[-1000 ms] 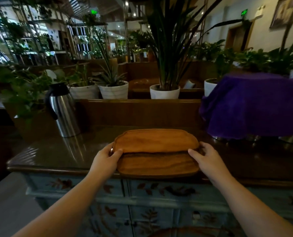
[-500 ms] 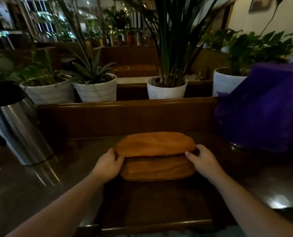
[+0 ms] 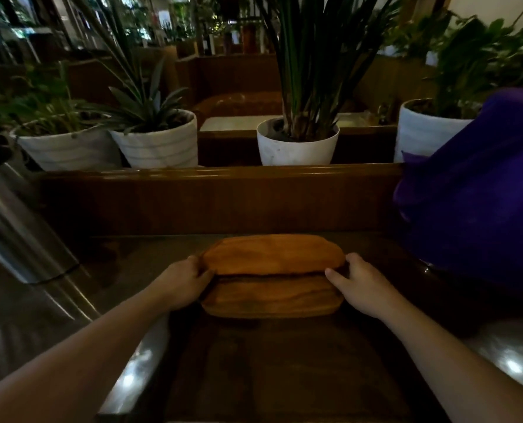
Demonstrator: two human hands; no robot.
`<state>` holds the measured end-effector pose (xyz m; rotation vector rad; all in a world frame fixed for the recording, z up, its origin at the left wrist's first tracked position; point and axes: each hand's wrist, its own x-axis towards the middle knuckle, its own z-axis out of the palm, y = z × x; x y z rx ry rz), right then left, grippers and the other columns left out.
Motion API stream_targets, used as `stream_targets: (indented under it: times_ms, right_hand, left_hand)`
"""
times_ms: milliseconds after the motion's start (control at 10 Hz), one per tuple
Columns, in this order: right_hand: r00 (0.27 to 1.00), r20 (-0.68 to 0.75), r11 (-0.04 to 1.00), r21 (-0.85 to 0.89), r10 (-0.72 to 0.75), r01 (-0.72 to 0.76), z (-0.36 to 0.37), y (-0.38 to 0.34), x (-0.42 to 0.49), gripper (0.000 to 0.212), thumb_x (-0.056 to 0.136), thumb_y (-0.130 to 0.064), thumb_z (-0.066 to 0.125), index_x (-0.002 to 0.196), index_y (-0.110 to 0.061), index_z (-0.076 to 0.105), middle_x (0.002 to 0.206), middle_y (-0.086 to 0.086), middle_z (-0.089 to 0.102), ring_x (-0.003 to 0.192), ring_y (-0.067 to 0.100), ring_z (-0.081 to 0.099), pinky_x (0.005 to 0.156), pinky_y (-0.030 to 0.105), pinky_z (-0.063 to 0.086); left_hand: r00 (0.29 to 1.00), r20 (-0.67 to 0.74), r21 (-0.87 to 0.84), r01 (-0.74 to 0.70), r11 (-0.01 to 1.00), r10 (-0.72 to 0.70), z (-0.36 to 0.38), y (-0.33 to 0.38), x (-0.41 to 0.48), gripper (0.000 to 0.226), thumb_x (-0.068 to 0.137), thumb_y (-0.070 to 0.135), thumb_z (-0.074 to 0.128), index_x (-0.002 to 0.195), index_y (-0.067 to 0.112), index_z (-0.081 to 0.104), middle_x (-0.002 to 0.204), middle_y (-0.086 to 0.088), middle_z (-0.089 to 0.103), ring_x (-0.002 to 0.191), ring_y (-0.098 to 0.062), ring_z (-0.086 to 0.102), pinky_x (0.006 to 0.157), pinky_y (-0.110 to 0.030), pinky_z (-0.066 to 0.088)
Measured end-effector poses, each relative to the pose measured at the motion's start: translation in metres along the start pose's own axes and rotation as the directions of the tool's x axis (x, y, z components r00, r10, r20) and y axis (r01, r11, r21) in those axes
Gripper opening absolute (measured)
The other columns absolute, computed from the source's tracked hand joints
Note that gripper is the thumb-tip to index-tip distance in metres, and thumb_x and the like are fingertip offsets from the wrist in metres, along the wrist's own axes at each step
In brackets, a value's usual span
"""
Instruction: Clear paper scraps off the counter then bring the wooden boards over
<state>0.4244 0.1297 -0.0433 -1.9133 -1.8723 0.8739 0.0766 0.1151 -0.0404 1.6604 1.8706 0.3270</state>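
A stack of oval wooden boards lies on the dark glossy counter, toward its back. The top board is lighter and shifted slightly back over the darker one below. My left hand grips the stack's left end, fingers tucked under the top board. The stack's right end is held by my right hand, thumb on the edge. No paper scraps show on the counter.
A steel thermos jug stands at the left. A purple cloth-covered bulk fills the right. Behind the counter runs a wooden rail, with white plant pots beyond it.
The boards have slid from the counter's front edge toward its back, both hands still at their ends. The view has come closer and lower over the counter.
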Motion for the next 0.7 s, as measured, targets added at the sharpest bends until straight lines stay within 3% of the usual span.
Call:
stream_targets:
  times_ms: [300,500,600,700]
  right_hand:
    - [0.998,-0.02,0.982,-0.181,-0.06,0.056,-0.006,-0.001,0.011,0.027,0.089,-0.058,0.049,0.097,-0.034,0.042,0.088,-0.006,0.058,0.074,0.01,0.059,0.055,0.028,0.044]
    - [0.998,-0.002,0.965,-0.255,-0.065,0.063,-0.008,-0.001,0.009,0.037,0.087,-0.061,0.047,0.101,-0.027,0.051,0.088,-0.005,0.058,0.075,0.01,0.059,0.063,0.031,0.051]
    - [0.996,-0.014,0.904,-0.42,-0.093,0.079,-0.015,-0.009,0.005,0.053,0.086,-0.064,0.045,0.119,-0.024,0.049,0.102,-0.004,0.058,0.085,0.011,0.058,0.069,0.033,0.052]
    - [0.972,-0.038,0.816,-0.551,-0.231,0.172,-0.026,-0.026,0.002,0.078,0.083,-0.068,0.045,0.145,-0.025,0.025,0.14,0.003,0.046,0.118,0.022,0.052,0.086,0.04,0.051]
  left_hand:
    - [1.0,-0.019,0.084,-0.011,0.996,0.013,0.002,0.008,-0.001,0.033,0.091,0.05,0.043,0.108,0.022,0.048,0.094,0.004,0.057,0.082,-0.009,0.057,0.062,-0.024,0.042]
    - [0.998,-0.008,0.11,-0.055,0.992,0.057,-0.001,0.006,-0.004,0.035,0.09,0.052,0.044,0.112,0.025,0.046,0.089,0.011,0.054,0.08,-0.004,0.054,0.059,-0.019,0.039]
    - [0.998,-0.013,0.238,-0.057,0.969,0.062,-0.002,0.01,-0.008,0.04,0.088,0.055,0.042,0.111,0.023,0.049,0.085,0.009,0.057,0.075,-0.005,0.056,0.056,-0.02,0.039]
    - [0.969,-0.128,0.543,-0.109,0.832,0.211,-0.012,0.018,-0.016,0.051,0.086,0.06,0.038,0.121,0.025,0.045,0.103,0.005,0.058,0.083,-0.009,0.058,0.064,-0.025,0.045]
